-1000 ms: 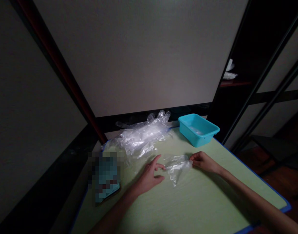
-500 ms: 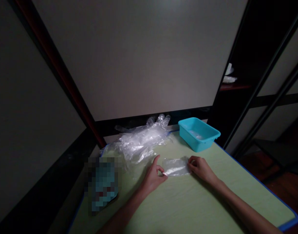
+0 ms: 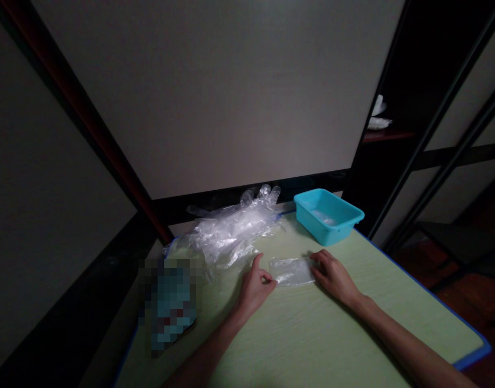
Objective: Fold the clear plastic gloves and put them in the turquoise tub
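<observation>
1. The left hand has thumb and forefinger together, clamped on the near left corner of a folded clear plastic glove, probably so that this corner does not slip.
2. The right hand has bent fingers at the glove's other end; whether they pinch it, one cannot tell. This contact seems to keep the thin film straight.
3. The glove lies low over the worktop, between both hands; the flat surface likely helps it to stay smooth.
4. Behind the left hand is a loose pile of clear plastic gloves, within easy reach.
5. The turquoise basin, holding some clear plastic, stands upright beyond the right hand, apart from the pile.
</observation>
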Demonstrator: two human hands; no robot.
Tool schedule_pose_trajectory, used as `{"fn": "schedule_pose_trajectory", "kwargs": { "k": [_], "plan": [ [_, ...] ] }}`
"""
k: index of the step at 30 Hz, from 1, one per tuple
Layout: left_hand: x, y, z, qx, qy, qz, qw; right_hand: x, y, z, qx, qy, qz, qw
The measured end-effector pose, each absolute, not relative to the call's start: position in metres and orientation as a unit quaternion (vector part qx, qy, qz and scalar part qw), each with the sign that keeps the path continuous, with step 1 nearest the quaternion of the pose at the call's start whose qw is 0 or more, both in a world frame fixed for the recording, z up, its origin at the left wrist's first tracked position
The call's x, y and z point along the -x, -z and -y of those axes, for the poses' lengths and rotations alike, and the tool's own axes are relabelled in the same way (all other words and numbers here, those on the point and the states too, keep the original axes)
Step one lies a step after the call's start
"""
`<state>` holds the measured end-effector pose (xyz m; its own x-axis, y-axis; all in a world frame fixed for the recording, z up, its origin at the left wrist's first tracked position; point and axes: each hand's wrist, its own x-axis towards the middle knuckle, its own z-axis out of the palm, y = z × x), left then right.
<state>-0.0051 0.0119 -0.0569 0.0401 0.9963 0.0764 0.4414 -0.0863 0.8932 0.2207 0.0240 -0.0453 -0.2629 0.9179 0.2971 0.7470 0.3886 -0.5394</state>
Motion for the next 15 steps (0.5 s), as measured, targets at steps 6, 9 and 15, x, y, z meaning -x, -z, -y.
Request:
{"fn": "schedule_pose_trajectory", "kwargs": {
  "k": [6,9,15],
  "plan": [
    [0.0046,0.0566,-0.012,-0.628,-0.381,-0.575,0.359,-0.2251,0.0435,-0.0205,0.445,-0.121,0.843,0.277],
    [0.004,0.057,-0.0121,-0.626,-0.384,-0.578,0.355,-0.2266,0.0427,-0.0204,0.433,-0.118,0.858,0.251],
    [0.0049,0.0596,-0.0129,-0.627,-0.389,-0.581,0.343,-0.2282,0.0434,-0.0204,0.426,-0.089,0.869,0.237]
  ]
}}
